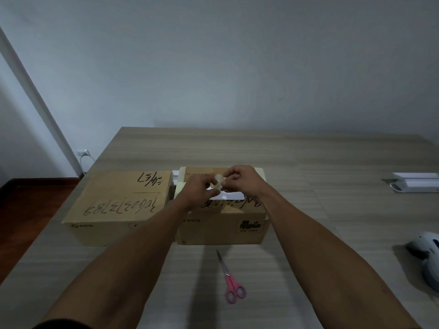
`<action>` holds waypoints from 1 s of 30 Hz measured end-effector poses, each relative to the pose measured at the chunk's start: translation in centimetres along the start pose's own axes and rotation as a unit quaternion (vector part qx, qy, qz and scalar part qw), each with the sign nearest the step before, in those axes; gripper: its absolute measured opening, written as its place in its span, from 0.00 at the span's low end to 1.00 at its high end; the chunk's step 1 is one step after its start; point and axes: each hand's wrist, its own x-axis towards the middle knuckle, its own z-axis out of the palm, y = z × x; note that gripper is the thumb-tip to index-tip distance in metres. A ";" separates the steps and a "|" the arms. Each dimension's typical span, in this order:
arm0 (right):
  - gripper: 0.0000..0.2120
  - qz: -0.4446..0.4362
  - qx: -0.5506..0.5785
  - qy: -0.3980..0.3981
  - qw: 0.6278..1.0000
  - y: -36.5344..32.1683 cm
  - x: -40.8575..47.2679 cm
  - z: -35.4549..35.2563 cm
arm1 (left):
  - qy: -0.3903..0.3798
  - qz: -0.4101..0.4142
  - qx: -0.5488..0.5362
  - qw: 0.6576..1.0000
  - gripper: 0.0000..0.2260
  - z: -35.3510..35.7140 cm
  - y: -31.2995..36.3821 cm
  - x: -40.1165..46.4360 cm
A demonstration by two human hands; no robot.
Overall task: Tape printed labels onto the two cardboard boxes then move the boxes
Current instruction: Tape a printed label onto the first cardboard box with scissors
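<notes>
A short piece of clear tape [218, 183] is held between the two hands above the right cardboard box [222, 224]. The left hand [199, 189] is closed on the strip's lower end at about 7 o'clock, and the right hand [240, 180] is pinched shut on its upper end at about 1 o'clock, so the tape's long axis is seen to run on a slant between the two grips. Directly beneath the strip, toward 6 o'clock, a white printed label [229, 196] lies on the top face of this box, partly hidden by the hands; whether any tape is already fixed to it cannot be told. Both hands are judged about equally near to the label, since it lies right under them. The coming move is judged to turn on this relation: the strip must be lowered so that it bridges a label edge and the cardboard. The left cardboard box [118, 205] stands just beside the right one at 9 o'clock, and no label is seen on its top. Pink-handled scissors [230, 280] lie on the counter [320, 162] toward 6 o'clock, blades pointing at the boxes.
</notes>
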 end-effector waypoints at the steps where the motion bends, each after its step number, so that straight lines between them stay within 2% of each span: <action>1: 0.12 0.000 0.006 0.001 1.000 0.0 0.1 0.1 | -0.001 0.004 -0.003 1.000 0.05 -0.1 0.1 0.0; 6: 0.06 0.008 0.024 0.013 1.000 -0.3 0.3 0.3 | 0.009 0.007 -0.009 1.000 0.07 -0.3 0.5 -0.1; 13: 0.08 0.032 0.014 0.003 0.999 -0.3 0.3 0.1 | 0.015 0.035 -0.027 0.999 0.10 0.0 0.1 -0.2; 21: 0.13 0.069 -0.072 -0.035 0.994 0.1 0.7 0.1 | 0.023 0.008 -0.035 0.999 0.09 1.2 -0.1 -0.3; 24: 0.16 0.064 -0.113 -0.026 0.991 0.0 0.6 0.6 | 0.032 -0.004 -0.042 0.999 0.10 1.5 0.1 -0.3; 30: 0.11 0.009 -0.240 0.016 0.971 0.8 0.9 1.5 | 0.027 -0.040 -0.037 0.998 0.10 2.2 0.1 0.2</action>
